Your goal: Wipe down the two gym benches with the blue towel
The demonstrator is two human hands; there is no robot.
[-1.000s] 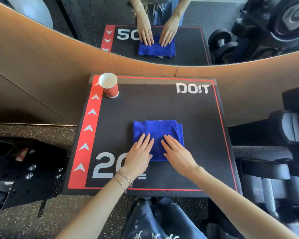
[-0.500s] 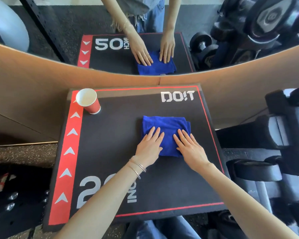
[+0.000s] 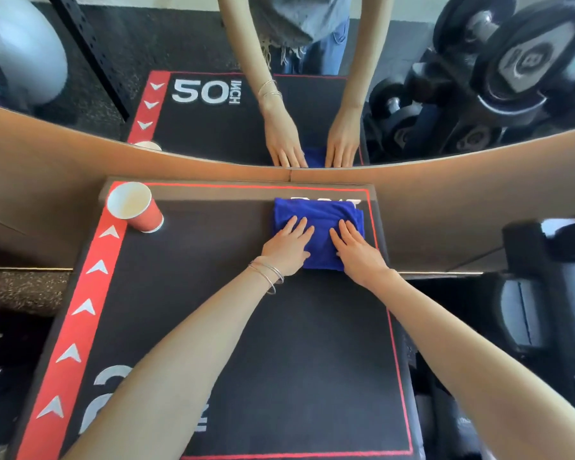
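From the head camera, looking down, a black padded desk (image 3: 246, 343) fills the middle of the view. It has a broad red stripe (image 3: 90, 293) of white arrowheads along its left edge and a thin red line round the other sides. The blue towel (image 3: 316, 214) lies folded into a thick rectangle at the desk's far right corner. It covers most of some white lettering there, and its right edge sits just beside the thin red line. Both hands are laid on the towel's near half. The left hand (image 3: 287, 247) is flat, with its fingers straight and a little spread, pressing down on the cloth without gripping it. The right hand (image 3: 356, 252) lies the same way just beside it, palm down and fingers extended. The two hands are close together but apart. Thin metal bracelets (image 3: 268, 275) circle the left wrist. A red paper cup (image 3: 136, 207) stands upright at the far left corner, well apart from the towel, with its white inside showing. Large white numerals at the near left are partly hidden by the left forearm. Behind the desk runs a tan wooden panel (image 3: 63, 154), and above it a mirror (image 3: 196, 44) reflects the arms, the towel, the words "50 INCH" and a rack of dumbbells (image 3: 525, 61). Dark gym equipment (image 3: 538, 310) stands to the right of the desk, too blurred to tell further.
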